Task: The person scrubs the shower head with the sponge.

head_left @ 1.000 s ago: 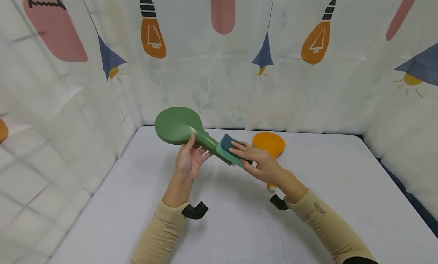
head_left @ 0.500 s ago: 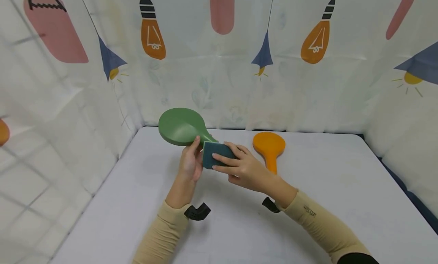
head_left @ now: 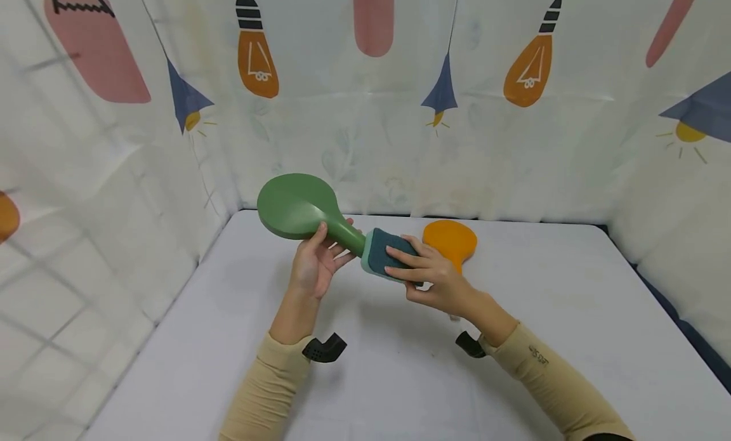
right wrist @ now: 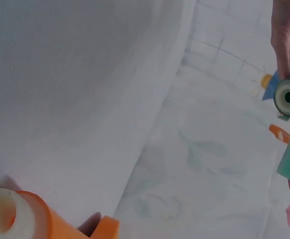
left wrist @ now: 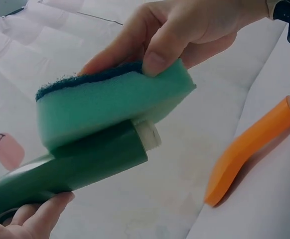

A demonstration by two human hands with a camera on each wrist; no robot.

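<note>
My left hand (head_left: 311,269) holds a green shower head (head_left: 297,203) at its neck, thumb on top and fingers beneath. The shower head is raised above the table, its round head at the upper left. A sponge (head_left: 391,254), teal foam with a dark scouring layer, lies along the handle, foam side down. My right hand (head_left: 442,279) pinches this sponge between thumb and fingers. In the left wrist view the foam touches the green handle (left wrist: 100,157) beside its pale connector (left wrist: 149,135). The right wrist view shows the connector's hollow end (right wrist: 288,97).
An orange shower head (head_left: 448,239) lies on the white table (head_left: 542,301) behind my right hand, which partly covers its handle. A white curtain (head_left: 365,130) printed with lamps and bulbs rises behind the table and along its left side.
The sponge slid up the handle towards the left hand, then back down towards the connector end, carried by my right hand. The shower head shifted slightly right and back with my left hand.
</note>
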